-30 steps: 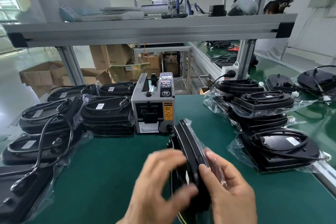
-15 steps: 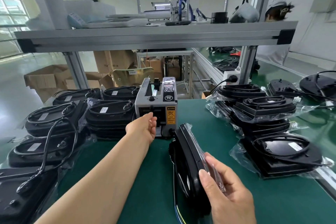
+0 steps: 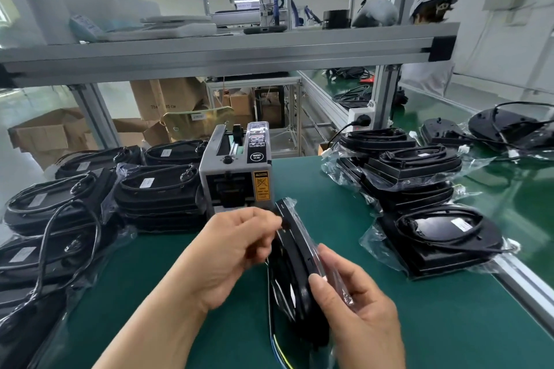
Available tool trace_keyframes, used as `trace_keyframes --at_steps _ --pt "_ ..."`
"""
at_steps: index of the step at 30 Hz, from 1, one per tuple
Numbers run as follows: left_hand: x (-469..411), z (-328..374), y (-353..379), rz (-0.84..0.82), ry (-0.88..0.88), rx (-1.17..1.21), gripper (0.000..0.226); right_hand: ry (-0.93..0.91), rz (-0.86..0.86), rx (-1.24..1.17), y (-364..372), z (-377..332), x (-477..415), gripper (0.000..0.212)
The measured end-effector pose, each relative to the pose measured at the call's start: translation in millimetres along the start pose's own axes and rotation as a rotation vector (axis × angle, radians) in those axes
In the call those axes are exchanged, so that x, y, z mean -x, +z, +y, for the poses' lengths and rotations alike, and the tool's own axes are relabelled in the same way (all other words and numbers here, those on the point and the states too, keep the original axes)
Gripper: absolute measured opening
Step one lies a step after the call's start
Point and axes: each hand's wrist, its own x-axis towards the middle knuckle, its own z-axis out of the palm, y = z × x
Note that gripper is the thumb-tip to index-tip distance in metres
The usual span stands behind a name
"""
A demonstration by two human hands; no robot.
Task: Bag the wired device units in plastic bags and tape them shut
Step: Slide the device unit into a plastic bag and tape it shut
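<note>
Whereas half a second ago the left hand reached to the dispenser, the left hand (image 3: 236, 252) has now drawn back toward the near side and meets the unit.

1. Right hand (image 3: 362, 314), nearest: the grip clamps the device unit (image 3: 295, 249), with the thumb on the near top edge and the fingers behind it, over loose film of the plastic bag (image 3: 337, 281). This hold matches the earlier frame.
2. Left hand: the grip is pressed together, thumb against forefinger, pinching the plastic bag at the unit's far top edge. Whether tape lies between the fingertips cannot be made out.
3. Surroundings: on the green table (image 3: 180, 293), the tape dispenser (image 3: 236, 177) stands just beyond the unit. Left stacks (image 3: 156, 192) of bagged units crowd the left side and right stacks (image 3: 440, 237) lie on the right. An aluminium shelf (image 3: 227, 54) spans the far view, with cardboard boxes (image 3: 168, 99) behind it. The left hand hides the unit's left face.
4. Orientation: the unit stands on edge at the table's middle. Its long axis runs near to far and the far end points at the dispenser. Coloured wires (image 3: 277, 347) trail from the near end.
</note>
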Motion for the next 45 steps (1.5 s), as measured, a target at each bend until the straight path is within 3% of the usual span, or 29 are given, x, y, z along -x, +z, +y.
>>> trace_keyframes --at_steps 4,13,23,45 --pt "17 4 20 -0.054 0.001 -0.261 0.015 0.028 -0.02 -0.021 2 0 1 0.041" --pt "11 6 23 -0.072 -0.043 -0.412 0.022 0.033 -0.044 0.018 -4 -1 -1 0.036" --pt "15 -1 27 -0.003 -0.056 -0.231 0.015 0.001 -0.038 0.01 1 -3 1 0.04" --pt "13 -28 31 0.195 0.146 -0.523 0.014 0.02 -0.06 -0.006 -2 -2 2 0.038"
